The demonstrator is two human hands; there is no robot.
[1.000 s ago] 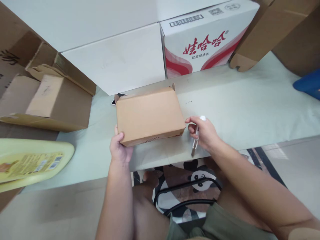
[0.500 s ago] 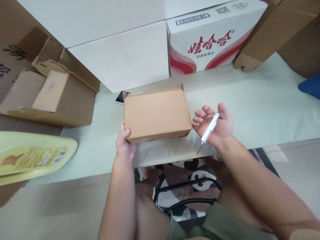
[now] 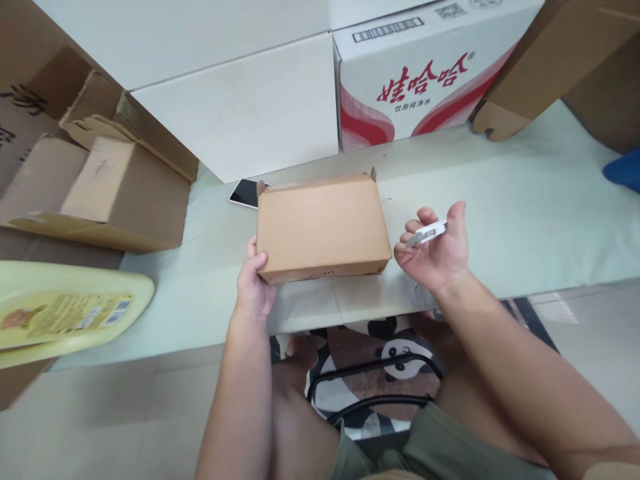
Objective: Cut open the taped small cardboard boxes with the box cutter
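A small brown cardboard box point(image 3: 324, 223) is held tilted above the cloth-covered table. My left hand point(image 3: 256, 283) grips its lower left corner, thumb on the near face and the other fingers mostly hidden behind. Just right of the box, my right hand point(image 3: 435, 250) is palm up with curled fingers. A white utility knife point(image 3: 431, 231) lies across those fingers below the raised thumb, its grey end pointing left toward the box. Small flaps stick up at the box's two far corners.
Behind stand a white carton point(image 3: 240, 113) and a red-and-white water carton point(image 3: 405, 100). A phone point(image 3: 243, 193) lies partly under the box. Open cardboard boxes point(image 3: 150, 193) and a yellow bottle point(image 3: 75, 307) are at left. A blue object point(image 3: 625, 170) shows at right.
The utility knife has turned in my right hand, from pointing down toward me to lying nearly level. The box and both hands sit slightly farther right, and more of the phone shows.
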